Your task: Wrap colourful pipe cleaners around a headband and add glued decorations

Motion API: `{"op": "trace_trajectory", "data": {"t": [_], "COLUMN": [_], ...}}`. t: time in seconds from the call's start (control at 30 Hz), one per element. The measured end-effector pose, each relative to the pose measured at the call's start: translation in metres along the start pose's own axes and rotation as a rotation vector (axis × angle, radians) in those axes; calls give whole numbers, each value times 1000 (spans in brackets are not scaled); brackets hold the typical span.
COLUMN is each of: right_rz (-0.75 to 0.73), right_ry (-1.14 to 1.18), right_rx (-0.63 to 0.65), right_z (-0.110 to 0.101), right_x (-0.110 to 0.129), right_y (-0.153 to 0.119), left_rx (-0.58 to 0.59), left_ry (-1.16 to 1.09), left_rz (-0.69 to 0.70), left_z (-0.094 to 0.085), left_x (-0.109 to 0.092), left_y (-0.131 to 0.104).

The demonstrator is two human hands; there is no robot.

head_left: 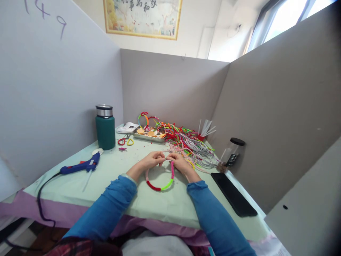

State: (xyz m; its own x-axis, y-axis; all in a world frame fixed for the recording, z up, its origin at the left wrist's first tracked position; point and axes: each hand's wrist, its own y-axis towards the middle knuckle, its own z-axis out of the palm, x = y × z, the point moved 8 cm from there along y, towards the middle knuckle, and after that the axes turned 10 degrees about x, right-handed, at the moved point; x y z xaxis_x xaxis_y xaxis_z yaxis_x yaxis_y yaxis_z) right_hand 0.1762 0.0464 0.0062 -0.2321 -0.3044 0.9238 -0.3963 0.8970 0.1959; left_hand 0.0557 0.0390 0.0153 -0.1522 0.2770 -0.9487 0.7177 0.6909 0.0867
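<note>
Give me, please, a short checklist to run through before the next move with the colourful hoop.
1. Both hands on the hoop: ok; the left hand and right hand meet at its far side.
2. Hoop's covering unbroken: cannot tell; something white shows between the hands, which hide part of that side.
3. Glue gun away from the hands: ok; it lies on the table beyond the left forearm.
4. Glue gun's nozzle cool: cannot tell; heat does not show.
5. Fuzzy stems sorted: not ok; they lie in a jumbled heap.
6. Green bottle upright and lidded: ok.
</note>
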Motion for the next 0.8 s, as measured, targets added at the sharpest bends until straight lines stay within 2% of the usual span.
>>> {"op": "trace_trajectory", "data": {"t": [0.17, 0.37, 0.6, 0.8], "right_rz": [47, -86, -186, -253], "right_ry": [-11, -136, -291, -429], "right_rx": [79, -25, -67, -118], "right_z": [0, -8, -4, 0], "right_x": [1, 14, 34, 51], "right_y": [-4, -1, -5, -13], "left_rx": [30, -17, -70, -99], "left_ry": [-9, 3, 71, -25], "left_rz": [-44, -98, -127, -188], "left_z": [6, 3, -5, -5], "left_x": [-2, -1, 9, 14], "left_y": [-2, -3, 1, -2]}}
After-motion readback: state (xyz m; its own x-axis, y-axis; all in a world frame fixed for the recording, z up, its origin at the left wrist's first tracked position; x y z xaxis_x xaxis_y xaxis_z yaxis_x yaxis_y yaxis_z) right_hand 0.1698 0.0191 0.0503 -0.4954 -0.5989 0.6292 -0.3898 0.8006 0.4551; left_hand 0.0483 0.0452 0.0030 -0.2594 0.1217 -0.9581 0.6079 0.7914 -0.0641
